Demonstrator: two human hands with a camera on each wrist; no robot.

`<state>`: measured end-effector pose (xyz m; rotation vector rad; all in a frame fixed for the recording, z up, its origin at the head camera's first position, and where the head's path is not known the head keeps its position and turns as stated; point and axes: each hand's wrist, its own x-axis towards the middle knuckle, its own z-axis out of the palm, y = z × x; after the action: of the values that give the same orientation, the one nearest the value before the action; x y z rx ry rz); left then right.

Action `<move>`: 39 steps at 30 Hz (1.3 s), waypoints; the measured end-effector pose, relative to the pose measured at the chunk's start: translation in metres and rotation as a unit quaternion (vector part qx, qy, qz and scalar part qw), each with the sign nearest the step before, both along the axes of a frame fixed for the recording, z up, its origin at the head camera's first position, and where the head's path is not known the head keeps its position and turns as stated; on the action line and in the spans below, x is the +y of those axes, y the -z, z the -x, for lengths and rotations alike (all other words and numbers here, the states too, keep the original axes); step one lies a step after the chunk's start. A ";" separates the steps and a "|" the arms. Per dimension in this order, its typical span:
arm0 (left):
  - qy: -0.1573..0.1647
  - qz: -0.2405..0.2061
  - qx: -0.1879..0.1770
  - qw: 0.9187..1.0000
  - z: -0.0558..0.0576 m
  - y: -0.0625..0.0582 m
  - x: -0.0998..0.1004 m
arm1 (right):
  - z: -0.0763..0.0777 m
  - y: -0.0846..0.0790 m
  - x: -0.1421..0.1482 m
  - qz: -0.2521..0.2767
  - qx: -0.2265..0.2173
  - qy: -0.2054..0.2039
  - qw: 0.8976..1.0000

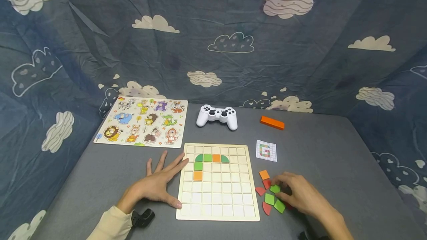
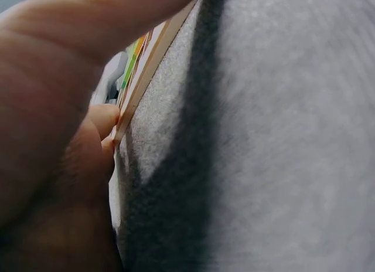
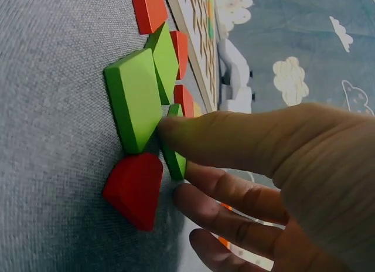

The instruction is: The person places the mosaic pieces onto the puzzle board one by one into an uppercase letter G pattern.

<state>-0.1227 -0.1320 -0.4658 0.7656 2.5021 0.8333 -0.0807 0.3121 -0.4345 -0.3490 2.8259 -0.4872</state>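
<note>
My left hand lies with fingers spread at the left edge of a wooden grid board; thumb and fingertips touch its rim. Tiles on the board form a corner: a green quarter-round, a green square, an orange square and another quarter-round along the top, then a green and an orange square down the left. Right of the board, my right hand pinches a green square tile between thumb and index finger, low over the table among loose tiles.
Loose green squares, red pieces and an orange square lie around the right hand. A pattern card sits above them. Farther back are an animal puzzle, a white game controller and an orange block.
</note>
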 end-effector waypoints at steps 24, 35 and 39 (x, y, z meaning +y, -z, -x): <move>0.006 -0.007 0.014 1.000 0.002 0.006 -0.001 | 0.013 -0.011 -0.041 0.053 0.130 -0.079 0.987; 0.008 -0.004 0.012 1.000 0.003 0.007 0.000 | 0.027 -0.006 -0.081 0.078 0.141 -0.126 0.979; 0.007 -0.002 0.013 1.000 0.004 0.006 -0.001 | 0.032 -0.003 -0.095 0.083 0.141 -0.144 0.976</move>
<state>-0.1265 -0.1332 -0.4721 0.7977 2.5157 0.8282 -0.1122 0.2173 -0.4313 -0.9124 2.9324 -0.6567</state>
